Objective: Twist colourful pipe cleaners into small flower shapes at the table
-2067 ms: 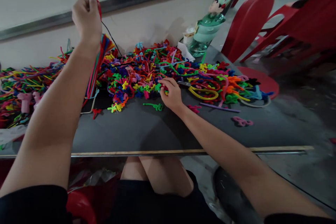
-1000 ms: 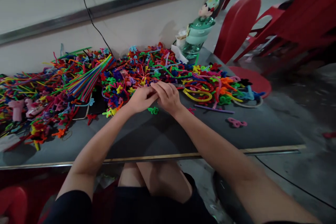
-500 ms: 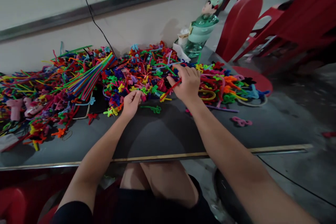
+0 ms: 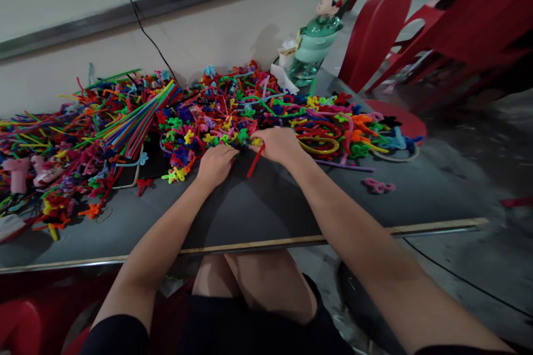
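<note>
My left hand (image 4: pixel 216 166) rests low at the front edge of a heap of coloured pipe-cleaner shapes (image 4: pixel 195 116). Its fingers are curled and pressed together, and whatever they may hold is hidden. Close by on the right, my right hand (image 4: pixel 278 145) is closed on a red pipe cleaner (image 4: pixel 255 161), whose free end hangs down toward the table. A small yellow bit (image 4: pixel 257 141) shows beside its fingertips. Green shapes (image 4: pixel 242 136) lie just beyond the gap between both hands.
A bundle of straight pipe cleaners (image 4: pixel 141 119) lies on the heap to the left. A green bottle (image 4: pixel 314 47) stands at the back right, near red chairs (image 4: pixel 377 33). One pink shape (image 4: pixel 378 186) lies apart on the dark table (image 4: pixel 250 216).
My right hand has come down and left with the red pipe cleaner, nearer my left hand. My left hand has shifted slightly right. The green stemmed flower between them no longer shows.
</note>
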`<state>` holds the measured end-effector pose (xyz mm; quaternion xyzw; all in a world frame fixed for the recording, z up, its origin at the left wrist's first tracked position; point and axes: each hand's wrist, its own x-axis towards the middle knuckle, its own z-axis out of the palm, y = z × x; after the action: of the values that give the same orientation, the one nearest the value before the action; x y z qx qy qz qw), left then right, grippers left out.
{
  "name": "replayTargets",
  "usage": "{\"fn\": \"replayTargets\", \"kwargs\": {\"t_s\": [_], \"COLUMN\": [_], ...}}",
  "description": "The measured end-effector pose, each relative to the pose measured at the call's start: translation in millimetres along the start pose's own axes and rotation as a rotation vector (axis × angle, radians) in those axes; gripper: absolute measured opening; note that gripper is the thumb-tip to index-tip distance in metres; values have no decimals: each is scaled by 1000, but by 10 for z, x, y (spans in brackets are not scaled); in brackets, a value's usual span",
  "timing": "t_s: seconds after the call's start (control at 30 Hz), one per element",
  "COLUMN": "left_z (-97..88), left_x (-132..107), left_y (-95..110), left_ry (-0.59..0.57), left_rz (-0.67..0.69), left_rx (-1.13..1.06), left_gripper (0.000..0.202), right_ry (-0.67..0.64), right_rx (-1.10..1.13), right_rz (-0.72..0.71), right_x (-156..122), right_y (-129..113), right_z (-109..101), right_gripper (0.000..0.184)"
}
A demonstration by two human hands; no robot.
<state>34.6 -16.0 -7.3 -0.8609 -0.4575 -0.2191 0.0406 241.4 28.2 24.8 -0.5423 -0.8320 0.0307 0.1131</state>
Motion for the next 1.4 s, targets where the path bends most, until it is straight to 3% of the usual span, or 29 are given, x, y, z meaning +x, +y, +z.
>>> {"fn": "replayTargets", "kwargs": {"t_s": [0.07,0.17,0.33,0.4,0.53,0.63,0.7,0.87,1.1,1.17,1.23,1.33,1.4], "left_z": [-16,-21,51,63,-21,-122,-157,-89,-5,-20,-40,-52,-40], "left_x": [-4,-3,38,58,49,-9,-48,-51,-54,-78,-103,-132,-137], "left_y": [-55,-117,-195,-242,-305,-259,-174,134,386,404,420,451,466], "left_ry": [69,79,117,161,386,491,407,14,-84,-91,-103,-156,-162], "left_rz": [-90,-130,-177,-207,-195,-141,-106,-85,-346,-358,-239,43,141], "left_rx": [54,88,116,107,19,-121,-273,-595,-959,-934,-786,-543,-433], "left_gripper": [25,21,20,20,24,28,34,36,39,42,39,42,46], "right_ry": [84,167,214,292,582,659,650,540,448,443,439,418,377], "right_rx": [-10,-27,93,178,280,241,180,40,4,5,19,46,41], "right_rz": [152,286,247,204,191,221,213,161,173,168,117,-18,-119], "right_x": [21,41,49,42,33,44,52,47,36,38,36,30,32], "right_y": [-9,7,21,6,-15,-28,-48,-96,-20,-10,-17,-58,-92], "right_z": [22,65,134,149,183,232,271,325,277,273,282,315,337], "right_gripper": [42,52,36,34,40,45,46,42,43,42,42,40,38]}}
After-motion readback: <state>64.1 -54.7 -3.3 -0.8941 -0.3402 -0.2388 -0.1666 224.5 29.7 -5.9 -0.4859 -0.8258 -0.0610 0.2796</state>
